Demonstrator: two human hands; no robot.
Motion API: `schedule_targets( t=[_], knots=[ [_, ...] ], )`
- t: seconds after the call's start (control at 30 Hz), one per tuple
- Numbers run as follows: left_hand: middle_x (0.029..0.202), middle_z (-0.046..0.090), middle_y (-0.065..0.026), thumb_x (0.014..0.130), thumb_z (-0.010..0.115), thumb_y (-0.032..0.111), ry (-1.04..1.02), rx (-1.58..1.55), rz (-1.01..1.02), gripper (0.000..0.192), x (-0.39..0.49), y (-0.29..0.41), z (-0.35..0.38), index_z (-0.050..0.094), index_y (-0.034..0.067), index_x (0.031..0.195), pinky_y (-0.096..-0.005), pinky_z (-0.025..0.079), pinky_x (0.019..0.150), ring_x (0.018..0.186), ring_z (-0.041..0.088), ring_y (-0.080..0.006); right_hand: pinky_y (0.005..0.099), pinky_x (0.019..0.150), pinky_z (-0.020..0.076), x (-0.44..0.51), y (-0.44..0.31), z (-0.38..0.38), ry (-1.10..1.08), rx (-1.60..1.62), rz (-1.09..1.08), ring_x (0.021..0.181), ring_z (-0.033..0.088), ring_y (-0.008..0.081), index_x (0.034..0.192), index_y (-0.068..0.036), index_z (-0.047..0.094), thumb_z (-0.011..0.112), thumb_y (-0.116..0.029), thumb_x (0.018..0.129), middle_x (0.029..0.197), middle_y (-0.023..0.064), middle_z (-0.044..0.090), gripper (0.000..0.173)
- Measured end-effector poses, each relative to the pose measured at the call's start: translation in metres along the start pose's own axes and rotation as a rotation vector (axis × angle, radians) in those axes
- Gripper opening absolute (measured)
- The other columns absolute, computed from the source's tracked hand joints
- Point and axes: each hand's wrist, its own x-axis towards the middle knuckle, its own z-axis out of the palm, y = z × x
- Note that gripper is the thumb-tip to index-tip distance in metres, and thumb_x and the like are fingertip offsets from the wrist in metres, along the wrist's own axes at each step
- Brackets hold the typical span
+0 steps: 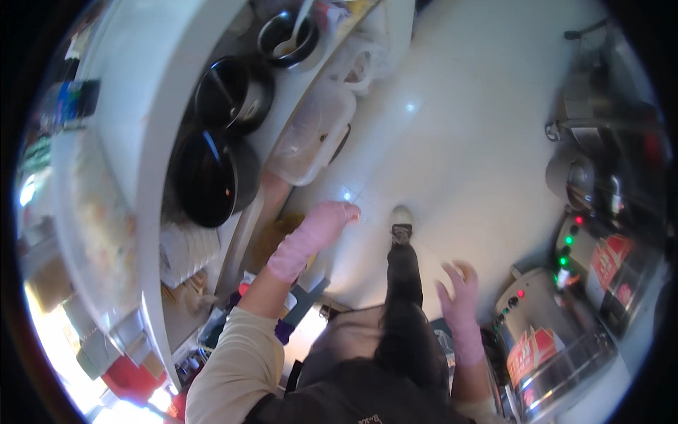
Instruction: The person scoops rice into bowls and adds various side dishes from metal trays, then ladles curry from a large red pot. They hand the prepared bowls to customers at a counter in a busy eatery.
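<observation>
My left hand (327,225), in a pink glove, hangs over the pale floor (471,138) beside the left-hand shelf unit. Its fingers curl inward, and whether something small is between the fingertips cannot be made out. Nearest to it is a clear plastic bin (307,135) on a low level of the unit. My right hand (462,294), gloved in pink too, is held over the floor with its fingers apart and nothing in it. Close by on its right stands a steel appliance (551,305) with a red indicator light. One of my shoes (401,218) shows ahead on the floor.
Two dark pots (204,177) and a smaller pot with a white ladle (288,45) sit under the white counter (159,100). Below them is a stack of white containers (189,252). A second lit appliance (588,254) and a metal pot (564,172) line the right side.
</observation>
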Motion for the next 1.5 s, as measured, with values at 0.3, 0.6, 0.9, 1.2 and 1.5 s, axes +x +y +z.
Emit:
schedule_targets(
  t=[0.3, 0.6, 0.9, 1.2, 1.5],
  knots=[
    [0.098, 0.054, -0.0136, 0.078, 0.062, 0.015, 0.680, -0.028, 0.234, 0.031, -0.345, 0.148, -0.145, 0.051, 0.004, 0.105, -0.0406, 0.044, 0.073, 0.095, 0.050, -0.0341, 0.0251, 0.055, 0.0451, -0.113, -0.306, -0.042, -0.743, 0.586, -0.268, 0.060, 0.057, 0.0096, 0.084, -0.005, 0.064, 0.070, -0.017, 0.077, 0.066, 0.0004, 0.059, 0.015],
    [0.146, 0.008, -0.0156, 0.055, 0.086, 0.034, 1.031, -1.156, -0.040, 0.125, -0.627, 0.229, -0.082, 0.000, 0.008, 0.143, -0.0394, 0.023, 0.105, 0.134, 0.018, -0.0295, 0.0208, 0.063, 0.0442, -0.342, -0.491, 0.058, -1.107, 0.964, -0.107, 0.069, 0.054, 0.0063, 0.086, -0.002, 0.061, 0.067, -0.010, 0.081, 0.076, 0.0005, 0.060, 0.011],
    [0.149, 0.001, -0.0061, 0.057, 0.084, 0.008, 1.246, -1.429, 0.103, 0.122, -0.720, 0.230, -0.053, -0.003, 0.012, 0.143, -0.0377, 0.030, 0.102, 0.136, 0.011, -0.0262, 0.0241, 0.061, 0.0483, -0.404, -0.550, 0.100, -1.378, 0.653, -0.150, 0.063, 0.058, 0.0121, 0.084, 0.003, 0.065, 0.069, -0.013, 0.078, 0.071, 0.0064, 0.062, 0.018],
    [0.130, 0.034, -0.0110, 0.061, 0.083, 0.012, 1.333, -1.109, -0.071, 0.121, -0.739, 0.216, -0.062, -0.007, 0.007, 0.142, -0.0263, 0.039, 0.087, 0.105, 0.043, -0.0129, 0.0250, 0.064, 0.0469, -0.401, -0.566, 0.125, -1.497, 0.730, -0.241, 0.068, 0.056, 0.0115, 0.086, 0.003, 0.064, 0.066, -0.011, 0.081, 0.074, 0.0048, 0.062, 0.015],
    [0.148, 0.006, -0.0095, 0.050, 0.089, 0.025, 1.325, -1.066, -0.036, 0.132, -0.722, 0.199, -0.068, -0.004, 0.010, 0.143, -0.0413, 0.028, 0.102, 0.134, 0.016, -0.0319, 0.0253, 0.067, 0.0474, -0.390, -0.573, 0.113, -1.330, 0.629, -0.388, 0.072, 0.057, 0.0112, 0.087, 0.002, 0.065, 0.066, -0.011, 0.081, 0.078, 0.0048, 0.062, 0.015]
  ],
)
